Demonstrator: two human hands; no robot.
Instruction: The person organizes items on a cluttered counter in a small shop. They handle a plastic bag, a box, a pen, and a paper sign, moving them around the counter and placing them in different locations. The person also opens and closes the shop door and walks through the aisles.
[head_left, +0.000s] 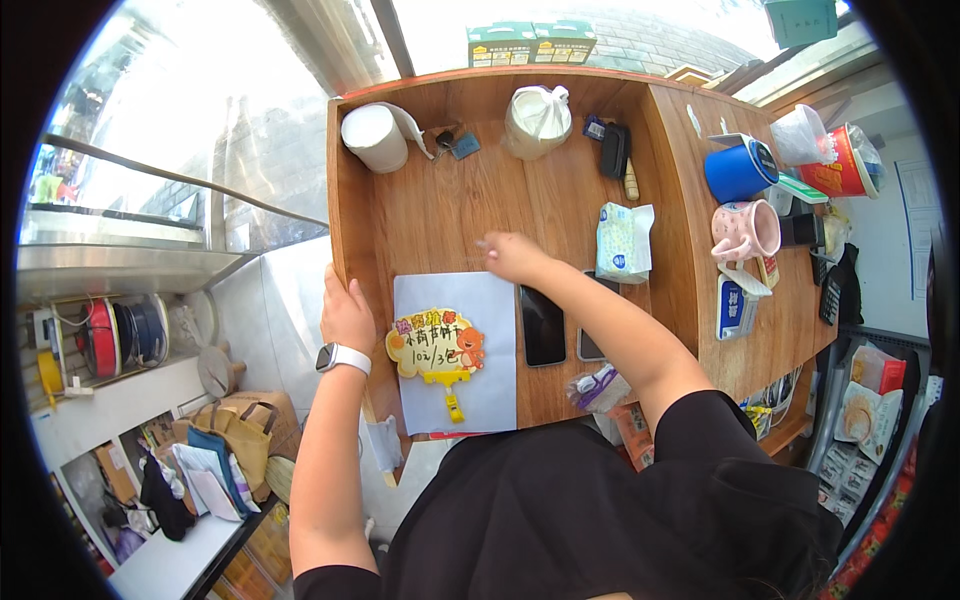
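My left hand (347, 311), with a white-banded watch at the wrist, rests on the left wooden side of the counter (346, 247). Over the middle of the counter is my right hand (511, 256), its fingers curled; a small pale item may be at the fingertips, too small to name. Below it lies a sheet of white paper (491, 390) bearing a yellow price sign (437, 341) with a bear figure and a yellow clip stand (451, 394). A black smartphone (543, 326) lies right of the paper. Partly under my right forearm is a second phone (592, 346).
A paper roll (373, 139), keys (445, 141), a tied plastic bag (537, 124) and a black case (615, 150) line the back. A tissue pack (622, 244) sits right. On the raised right shelf stand a blue container (739, 171) and a pink mug (744, 229).
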